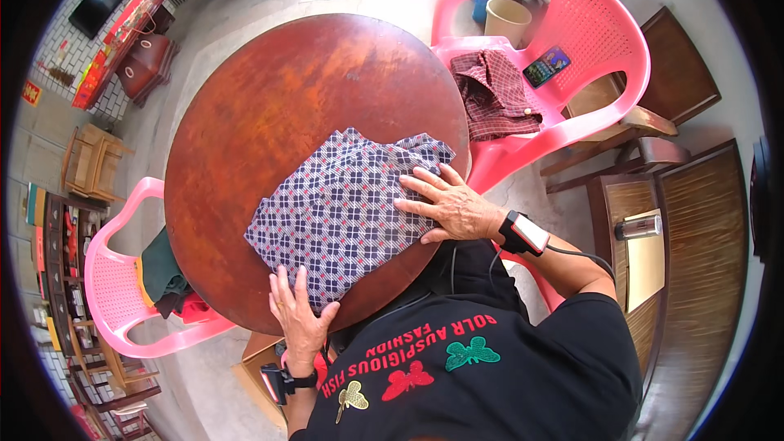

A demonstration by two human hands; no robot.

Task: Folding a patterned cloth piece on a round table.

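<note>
A folded checked cloth (343,196), possibly a garment, in white and navy with small red squares, lies on the round wooden table (245,153). My right hand (459,208) rests on the cloth's right side, fingers spread and pressed flat. At the near left edge of the cloth is my left hand (300,312), its fingers apart and their tips against the fabric. Neither hand grips anything. The cloth narrows to a corner on the left, and its far edge is uneven with a raised fold at the right.
A pink plastic armchair (612,24) at the right holds a red checked cloth (496,95) and a smartphone (547,66). Another pink chair (113,275) at the left carries dark green fabric (162,266). A cardboard box (257,373) stands below the table's near edge.
</note>
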